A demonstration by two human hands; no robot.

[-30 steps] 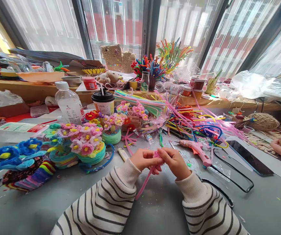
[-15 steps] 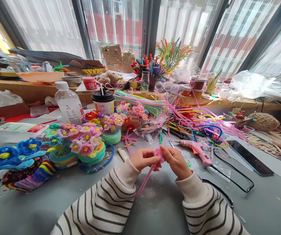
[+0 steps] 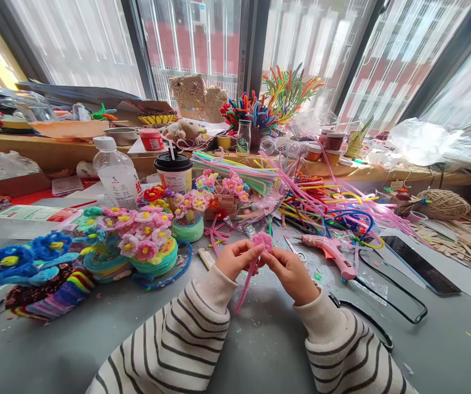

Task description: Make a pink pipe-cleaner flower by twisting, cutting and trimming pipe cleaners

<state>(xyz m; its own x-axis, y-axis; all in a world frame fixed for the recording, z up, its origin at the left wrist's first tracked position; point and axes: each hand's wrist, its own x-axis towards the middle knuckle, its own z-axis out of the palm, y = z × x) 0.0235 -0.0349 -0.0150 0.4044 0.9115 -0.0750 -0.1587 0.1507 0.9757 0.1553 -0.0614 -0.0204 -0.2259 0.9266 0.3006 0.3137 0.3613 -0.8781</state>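
My left hand (image 3: 235,258) and my right hand (image 3: 288,271) meet above the grey table (image 3: 96,334) and both pinch a pink pipe cleaner (image 3: 245,287). Its top is curled into a small pink flower head (image 3: 263,239) that shows above my fingertips. The straight stem hangs down and left between my wrists, its lower end near my left striped sleeve.
Finished pipe-cleaner flower pots (image 3: 149,246) and blue flowers (image 3: 9,262) stand at left. A pink glue gun (image 3: 329,251), black cable (image 3: 395,312), phone (image 3: 418,265) and a heap of loose pipe cleaners (image 3: 321,202) lie at right. A bottle (image 3: 116,172) and cup (image 3: 173,169) stand behind.
My hands have lifted a little and the pink flower head now shows above my fingers; the stem hangs steeper. The other person's hand at far right has drawn almost out of view.
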